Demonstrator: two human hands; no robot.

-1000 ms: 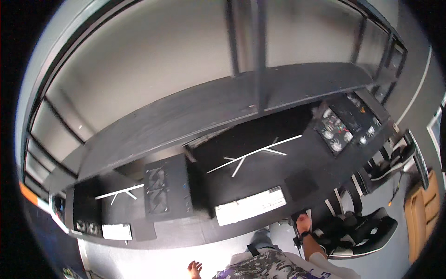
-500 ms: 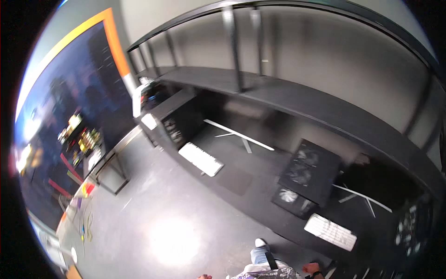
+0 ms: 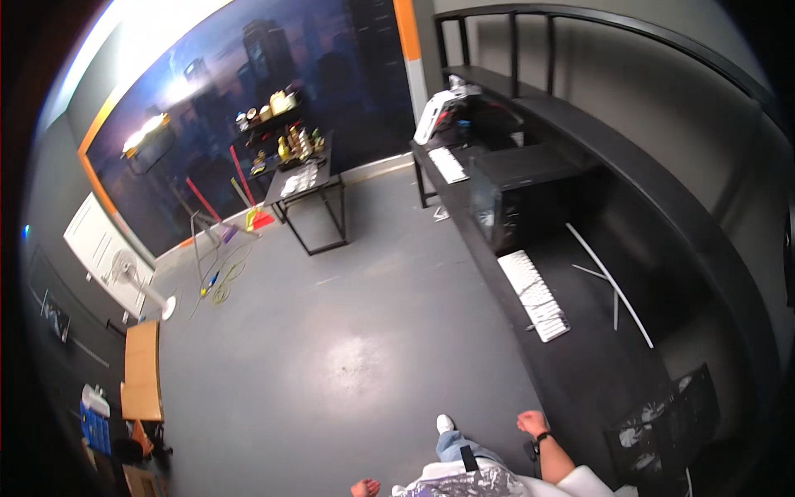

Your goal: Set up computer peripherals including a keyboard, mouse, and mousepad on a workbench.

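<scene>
Keyboard (image 3: 534,296), long, white and rectangular, lies near the front edge of the long matte-black desk (image 3: 571,373), beside a thin pale stand (image 3: 614,282) with angled legs. The bare right hand (image 3: 531,423), with a black band (image 3: 543,436) at its wrist, hangs by that edge, nearest the keyboard and the boxy black computer case (image 3: 662,422) with round pale fans; its fingers look loosely half-curled around nothing visible, and whether it touches the desk cannot be told. The bare left hand (image 3: 365,488), low against the bottom border, appears over the smooth grey floor (image 3: 273,356); its fingers bend, nothing shows in them, but how far they spread is unclear. The likeliest mishap seems to be the right forearm clipping the keyboard, because it sits so near the edge, or bumping the case. Well apart, a loose yellow cable (image 3: 224,286) could snag a foot straying among its loops.
</scene>
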